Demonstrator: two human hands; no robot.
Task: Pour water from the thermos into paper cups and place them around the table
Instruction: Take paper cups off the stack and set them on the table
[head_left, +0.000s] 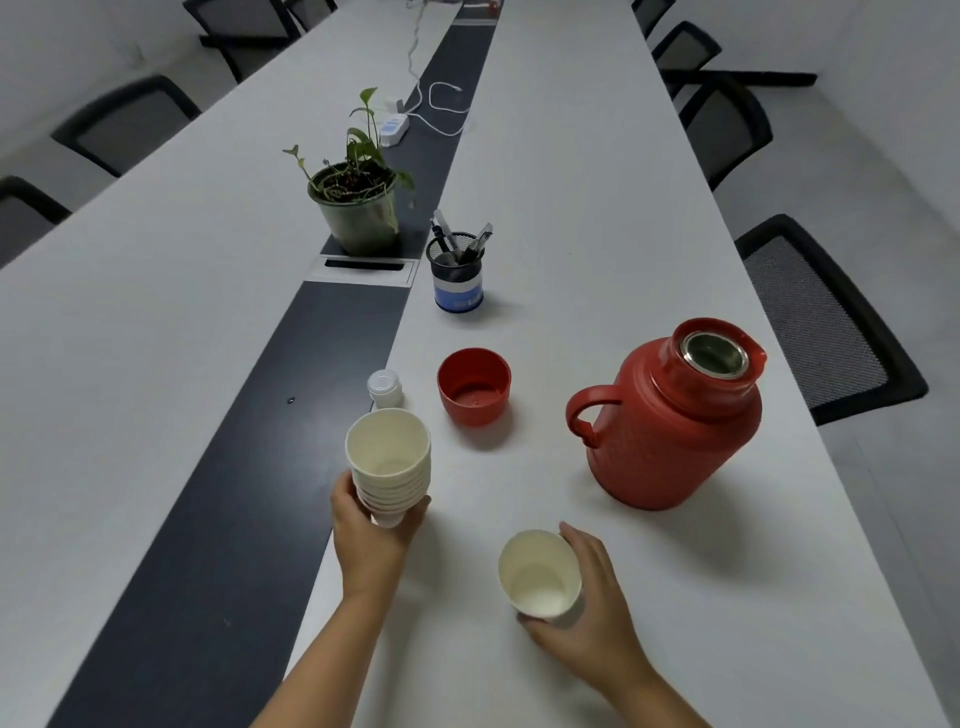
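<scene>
Long white desk (597, 208) with a dark centre strip (260, 467) running its length; office chairs (826, 317) stand along both long edges.

Left hand (371, 535): fingers and thumb wrapped round the lower part of a stack of paper cups (389, 462), held upright with mouths up, beside the dark strip on its right side. The top cup looks empty.

Right hand (592, 618): fingers curled round a single paper cup (540, 571), gripping its side and base. The cup tilts with its mouth toward the camera, and no water shows inside. Cannot tell whether its base touches the desk. The two hands are apart, each with its own load; the single cup is nearer the viewer's end of the desk than the stack.

Red thermos (670, 415): stands on the desk toward the right long edge, beyond the right hand and not touched by either hand. Mouth is open and the steel rim is visible; the handle points left, toward the stack.

Red lid cup (474, 387): sits mouth-up between the stack and the thermos, slightly farther along. A small white stopper (385, 388) stands just left of it, near the strip's edge.

Farther along: mesh pen holder (457, 270) with pens, then a potted plant (358, 208) on the strip, then a white power strip (394, 127) with cables.
</scene>
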